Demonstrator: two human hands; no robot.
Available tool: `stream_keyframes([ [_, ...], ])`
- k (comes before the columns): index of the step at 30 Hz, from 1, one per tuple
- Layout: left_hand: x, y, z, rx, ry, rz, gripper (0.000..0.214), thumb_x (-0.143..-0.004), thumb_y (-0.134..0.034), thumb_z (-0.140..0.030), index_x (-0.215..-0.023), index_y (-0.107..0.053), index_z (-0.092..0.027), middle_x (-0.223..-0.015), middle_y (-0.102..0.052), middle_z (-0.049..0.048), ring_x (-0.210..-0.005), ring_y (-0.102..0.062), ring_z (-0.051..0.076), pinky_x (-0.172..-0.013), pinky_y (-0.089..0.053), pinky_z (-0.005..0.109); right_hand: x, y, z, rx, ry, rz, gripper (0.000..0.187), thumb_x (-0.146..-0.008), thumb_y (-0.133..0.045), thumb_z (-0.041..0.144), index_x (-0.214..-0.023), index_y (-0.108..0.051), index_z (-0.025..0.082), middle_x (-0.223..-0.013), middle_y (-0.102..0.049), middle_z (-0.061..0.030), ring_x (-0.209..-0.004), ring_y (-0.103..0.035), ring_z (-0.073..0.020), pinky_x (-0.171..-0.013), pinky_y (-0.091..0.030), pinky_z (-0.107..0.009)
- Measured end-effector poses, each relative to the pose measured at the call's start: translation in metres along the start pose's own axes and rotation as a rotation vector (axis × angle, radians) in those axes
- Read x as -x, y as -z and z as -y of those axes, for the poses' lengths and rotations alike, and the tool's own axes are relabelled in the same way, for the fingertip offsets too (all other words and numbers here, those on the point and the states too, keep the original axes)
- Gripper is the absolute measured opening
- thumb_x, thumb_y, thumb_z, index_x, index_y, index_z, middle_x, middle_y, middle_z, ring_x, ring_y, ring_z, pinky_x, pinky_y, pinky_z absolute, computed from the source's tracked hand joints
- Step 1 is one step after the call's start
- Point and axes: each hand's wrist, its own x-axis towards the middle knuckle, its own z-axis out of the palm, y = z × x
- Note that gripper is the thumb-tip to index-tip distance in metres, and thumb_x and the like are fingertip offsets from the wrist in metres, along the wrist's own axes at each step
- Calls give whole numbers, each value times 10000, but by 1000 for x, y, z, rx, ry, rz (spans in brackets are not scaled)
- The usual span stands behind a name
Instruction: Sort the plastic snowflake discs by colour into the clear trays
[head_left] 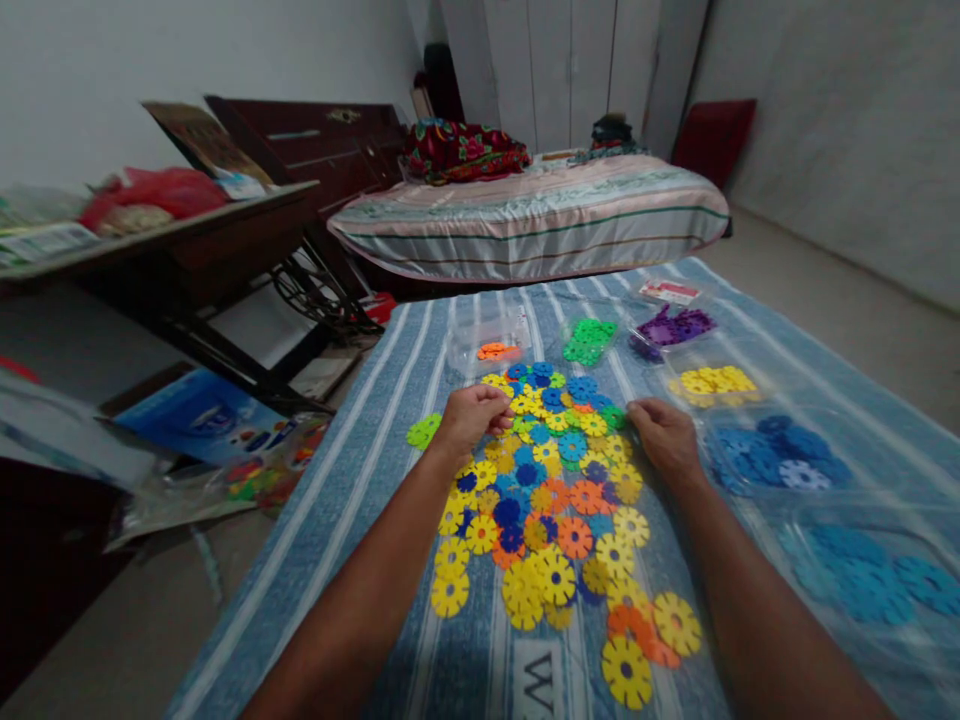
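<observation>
A loose pile of notched plastic discs (557,577), mostly yellow, blue and orange, is spread on the striped blue cloth. My left hand (474,418) is over the pile's left edge with its fingers curled together; what they hold, if anything, is hidden. A few lime green discs (424,431) lie just left of that wrist. On the pile's right side, my right hand (666,436) pinches the edge of a green notched disc (613,417) between thumb and finger.
Clear plastic boxes ring the pile: one with orange discs (498,352), others with green discs (589,341), purple discs (675,326), yellow discs (716,385), dark blue discs (772,452) and light blue discs (862,575). A bed (525,225) stands beyond; a cluttered sewing table (247,205) is left.
</observation>
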Motion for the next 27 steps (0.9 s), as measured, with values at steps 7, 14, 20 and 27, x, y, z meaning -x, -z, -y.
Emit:
stream_keyframes([
  [7,35,-1,11,-544,-159,470,62,-690,-630,-204,-647,-641,-161,-547,-583,-35,-520,-525,99,-510,-369,190,-2,1,-2,14,15,-6,382,-768,-560,526,-705,-702,177,-644,-653,-33,-648,-572,-191,-632,-402,-299],
  [14,60,-25,12,-1076,-382,498,59,-757,-609,-180,-719,-655,-174,-732,-629,6,-689,-583,150,-625,-379,242,-2,1,-1,15,18,5,378,-761,-553,521,-699,-691,175,-636,-639,-31,-650,-559,-189,-636,-396,-298],
  [20,66,-38,13,-1330,-414,525,129,-820,-612,-293,-888,-653,-191,-984,-650,72,-904,-637,234,-709,-435,297,-2,1,-1,-6,8,2,347,-752,-563,495,-694,-687,175,-616,-616,-18,-629,-541,-176,-629,-384,-296],
  [27,65,-40,13,-1369,-392,542,131,-813,-625,-283,-907,-637,-192,-1023,-653,79,-949,-639,242,-744,-449,309,-3,0,-1,-2,3,1,335,-757,-556,484,-699,-685,180,-625,-631,-23,-636,-549,-181,-630,-389,-298],
])
